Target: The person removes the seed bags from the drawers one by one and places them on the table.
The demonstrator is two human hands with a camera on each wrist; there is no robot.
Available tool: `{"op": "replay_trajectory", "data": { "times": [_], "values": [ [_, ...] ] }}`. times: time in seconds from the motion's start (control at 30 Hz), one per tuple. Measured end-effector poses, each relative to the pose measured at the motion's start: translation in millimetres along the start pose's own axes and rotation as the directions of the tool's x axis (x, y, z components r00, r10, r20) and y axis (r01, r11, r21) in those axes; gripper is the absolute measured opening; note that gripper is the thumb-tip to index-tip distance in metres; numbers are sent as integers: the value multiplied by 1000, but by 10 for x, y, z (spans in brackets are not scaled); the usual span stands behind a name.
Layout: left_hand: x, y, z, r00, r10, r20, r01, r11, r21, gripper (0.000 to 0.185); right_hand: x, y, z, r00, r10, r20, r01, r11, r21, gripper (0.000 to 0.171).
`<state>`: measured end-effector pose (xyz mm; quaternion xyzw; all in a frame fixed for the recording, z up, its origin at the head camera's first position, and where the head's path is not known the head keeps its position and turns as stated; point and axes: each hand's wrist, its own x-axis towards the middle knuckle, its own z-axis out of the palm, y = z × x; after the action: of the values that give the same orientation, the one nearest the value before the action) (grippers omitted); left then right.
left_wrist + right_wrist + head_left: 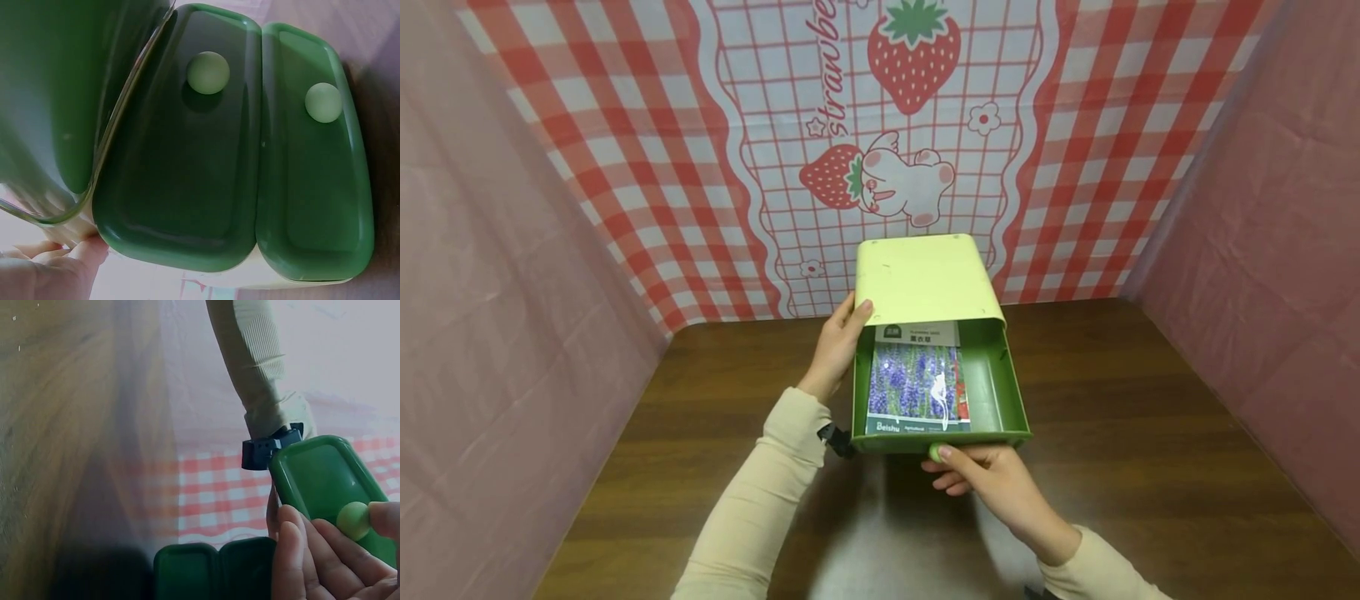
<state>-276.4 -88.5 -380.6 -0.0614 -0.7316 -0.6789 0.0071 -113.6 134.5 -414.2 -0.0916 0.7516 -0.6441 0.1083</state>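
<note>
A mini drawer cabinet with a pale yellow shell stands on the table. Its top green drawer is pulled well out. Inside lies a seed packet printed with purple flowers; a red edge of something shows beneath it. My right hand pinches the drawer's round light-green knob between thumb and fingers. My left hand rests against the cabinet's left side, its thumb at the top edge. Part of that hand shows beside the shell in the left wrist view.
Below the pulled drawer, a middle drawer and a bottom drawer are closed. A red checked strawberry cloth hangs behind the wooden table. Pink cloth hangs at both sides.
</note>
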Motion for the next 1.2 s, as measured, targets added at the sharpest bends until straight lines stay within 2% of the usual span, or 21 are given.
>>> {"op": "replay_trajectory", "data": {
  "times": [0.17,0.3,0.4,0.53,0.7,0.9,1.0,1.13,1.2],
  "values": [
    [-3,-4,3,1000,-3,-3,3,1000,4,76,-26,-47,-72,997,16,80,-7,993,-117,42],
    [-2,-14,2,1000,-3,-5,3,1000,16,76,-81,-129,-186,985,-45,165,85,965,-246,36],
    [-4,-18,0,1000,-2,-5,2,1000,18,76,-127,-225,-265,975,-94,199,151,944,-294,29],
    [-6,-19,0,1000,-2,-3,3,1000,18,74,-191,-420,-366,970,-161,181,214,920,-328,21],
    [-3,-18,1,1000,-4,2,3,1000,15,75,-232,-708,-529,951,-296,87,307,878,-368,14],
    [-4,-7,-5,1000,-4,-6,4,999,46,74,-114,-992,-667,904,-426,-32,367,814,-450,12],
    [-6,-8,-3,1000,-7,-7,7,999,37,74,6,-1068,-701,861,-503,-80,395,758,-518,12],
    [-10,-6,2,1000,-9,-8,9,1000,22,75,208,-1103,-722,803,-587,-104,424,686,-592,9],
    [-8,-8,0,1000,-8,-5,9,1000,20,75,310,-1091,-723,796,-598,-94,428,666,-611,7]
  ]
}}
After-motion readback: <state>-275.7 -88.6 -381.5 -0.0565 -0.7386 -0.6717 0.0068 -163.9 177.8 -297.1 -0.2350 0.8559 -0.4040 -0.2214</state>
